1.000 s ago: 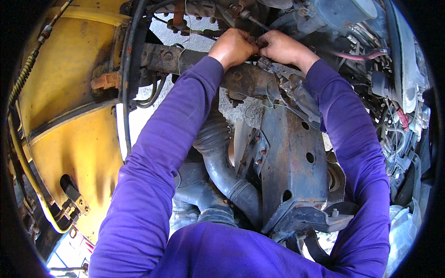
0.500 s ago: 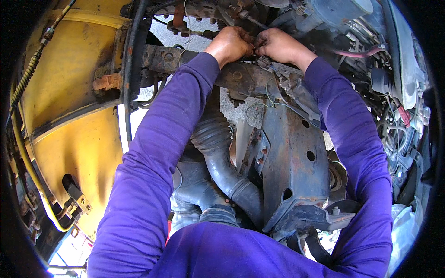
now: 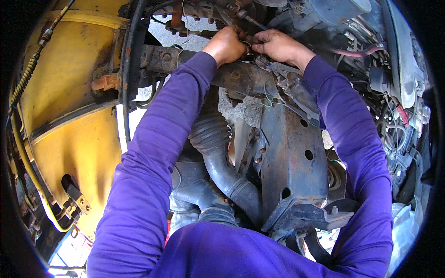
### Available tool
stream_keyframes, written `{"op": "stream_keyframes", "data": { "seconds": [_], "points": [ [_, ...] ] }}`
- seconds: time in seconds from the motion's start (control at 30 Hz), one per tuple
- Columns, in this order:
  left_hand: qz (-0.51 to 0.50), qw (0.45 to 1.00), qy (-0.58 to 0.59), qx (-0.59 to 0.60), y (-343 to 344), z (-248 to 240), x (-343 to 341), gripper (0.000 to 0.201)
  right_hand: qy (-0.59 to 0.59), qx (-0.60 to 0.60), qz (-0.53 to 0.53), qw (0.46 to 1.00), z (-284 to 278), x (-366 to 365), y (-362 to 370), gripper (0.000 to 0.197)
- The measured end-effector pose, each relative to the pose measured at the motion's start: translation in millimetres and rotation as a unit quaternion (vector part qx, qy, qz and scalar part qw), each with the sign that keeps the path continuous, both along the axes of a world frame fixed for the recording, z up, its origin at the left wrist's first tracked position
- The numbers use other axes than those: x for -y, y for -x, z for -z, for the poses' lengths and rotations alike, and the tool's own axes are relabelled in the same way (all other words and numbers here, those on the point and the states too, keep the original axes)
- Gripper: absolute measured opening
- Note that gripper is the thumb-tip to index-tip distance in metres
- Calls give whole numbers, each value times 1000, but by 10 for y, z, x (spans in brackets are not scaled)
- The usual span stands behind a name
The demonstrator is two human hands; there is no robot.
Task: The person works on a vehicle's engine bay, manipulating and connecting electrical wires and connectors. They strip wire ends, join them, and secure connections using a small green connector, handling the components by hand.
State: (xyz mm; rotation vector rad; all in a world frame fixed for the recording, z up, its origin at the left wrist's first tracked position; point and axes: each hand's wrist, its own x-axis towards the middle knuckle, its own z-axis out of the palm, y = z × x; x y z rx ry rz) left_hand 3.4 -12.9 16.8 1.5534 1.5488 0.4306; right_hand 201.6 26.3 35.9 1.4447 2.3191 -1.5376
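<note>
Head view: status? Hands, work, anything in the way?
Left hand, right hand close together beside rusty crossbar. Anything held: too small, too hidden to tell. Hands partly cover the work spot; corrugated pipe nearer the body, clear of both.

Left hand [image 3: 228, 45] at 12 o'clock, right hand [image 3: 282, 47] just toward 1, fingertips close together; pinched bit too small to tell. Rusty crossbar [image 3: 243, 78] just toward 6 from hands. Purple sleeves [image 3: 157, 134] rise from 7 and 5. Yellow panel [image 3: 76, 153] at 9. Pink hose [image 3: 359, 53] at 2, wires [image 3: 397, 139] at 3. Ribbed pipe [image 3: 208, 130] near centre.
</note>
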Motion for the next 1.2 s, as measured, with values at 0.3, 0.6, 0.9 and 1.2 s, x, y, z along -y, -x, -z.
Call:
{"op": "stream_keyframes", "data": {
  "seconds": [0.3,0.6,0.9,1.2],
  "points": [
    [17,985,144,92,24,-73,-115,47,-15,-6,-69,997,33,-115,-90,30],
    [41,996,-1,79,5,-47,1,48,-42,27,-67,997,14,-89,-13,28],
    [3,978,-173,-116,-147,-173,346,53,-69,-1,-62,996,125,-100,-58,34],
    [17,991,-127,-42,-58,-283,289,60,-52,2,-46,998,116,-72,-10,33]
  ]
}}
